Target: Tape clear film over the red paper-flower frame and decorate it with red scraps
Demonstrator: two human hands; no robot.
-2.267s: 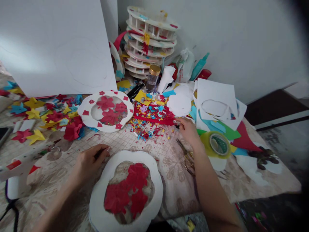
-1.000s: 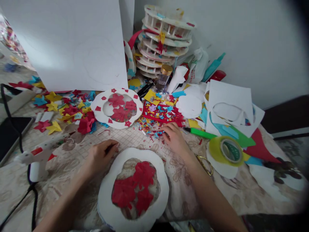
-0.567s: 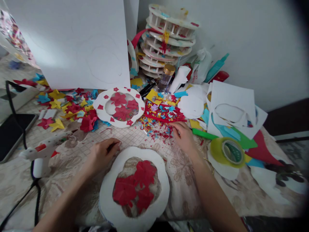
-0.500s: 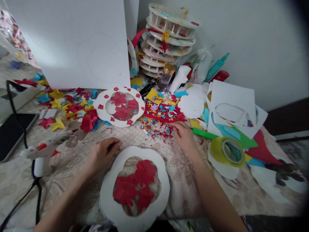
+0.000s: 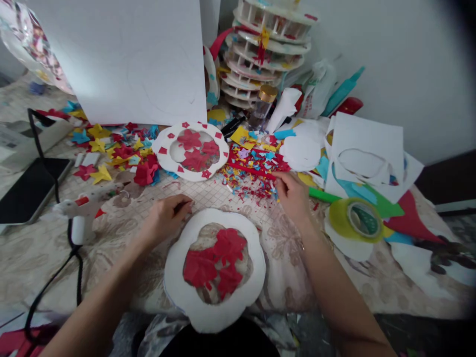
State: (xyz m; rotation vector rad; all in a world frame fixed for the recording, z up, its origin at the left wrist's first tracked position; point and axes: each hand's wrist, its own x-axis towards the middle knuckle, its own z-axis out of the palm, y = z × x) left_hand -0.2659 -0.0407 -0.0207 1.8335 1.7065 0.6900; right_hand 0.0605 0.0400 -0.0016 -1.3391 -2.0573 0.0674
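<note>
A white scalloped paper frame (image 5: 208, 307) with red paper flowers in its middle lies at the table's near edge. My left hand (image 5: 168, 215) rests at the frame's upper left rim, fingers curled and pinched on something I cannot make out. My right hand (image 5: 292, 194) reaches into a heap of small red, blue and yellow paper scraps (image 5: 253, 173), fingertips pinched together among them. A second white frame with red flowers and red squares (image 5: 191, 151) lies further back.
A glue gun (image 5: 84, 210) with a black cord lies at left beside a dark tablet (image 5: 31, 191). Paper flowers (image 5: 119, 158) are strewn left. A yellow tape roll (image 5: 355, 220), a green marker (image 5: 323, 196), cut white sheets (image 5: 366, 148), stacked frames (image 5: 267, 54) and a large white board (image 5: 126, 59) surround.
My right hand moved from the table's right side into the scrap heap and pinched there. The view shifted left and down. My left hand stayed at the frame's rim.
</note>
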